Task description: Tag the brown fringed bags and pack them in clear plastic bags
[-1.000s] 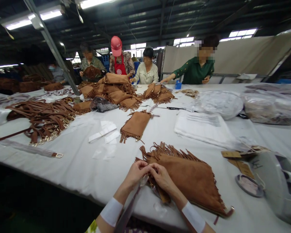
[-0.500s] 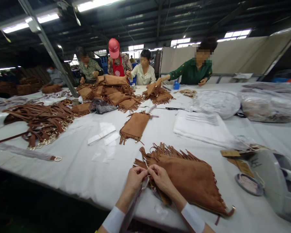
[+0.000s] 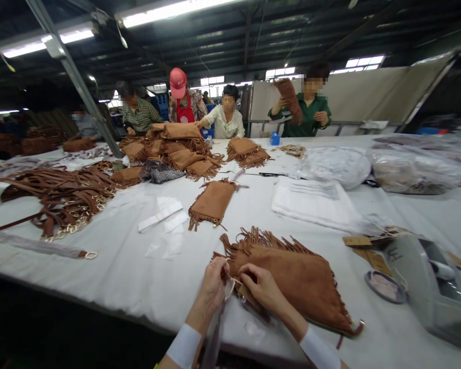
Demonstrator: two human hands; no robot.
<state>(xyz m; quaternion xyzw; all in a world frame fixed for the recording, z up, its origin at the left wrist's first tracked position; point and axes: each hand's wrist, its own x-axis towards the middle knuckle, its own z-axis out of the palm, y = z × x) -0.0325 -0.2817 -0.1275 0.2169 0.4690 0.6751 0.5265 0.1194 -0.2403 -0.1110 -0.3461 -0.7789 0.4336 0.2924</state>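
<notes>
Clear film sheathes the strap (image 3: 217,328) that trails from your left hand (image 3: 211,282) past the near edge of the tabletop (image 3: 115,271); that hand is pinched on a thin pale cord (image 3: 235,280), while your right is half curled beside it, and whether it grips the cord too cannot be told. Just beyond and to the right, nearer your right hand (image 3: 263,287), lies the large bag (image 3: 292,271), flat, soft, suede-like, its far side shaggy with fringe, its long axis slanting rightward toward the near edge. Farther back, well apart, rests a smaller fringed bag (image 3: 213,201).
</notes>
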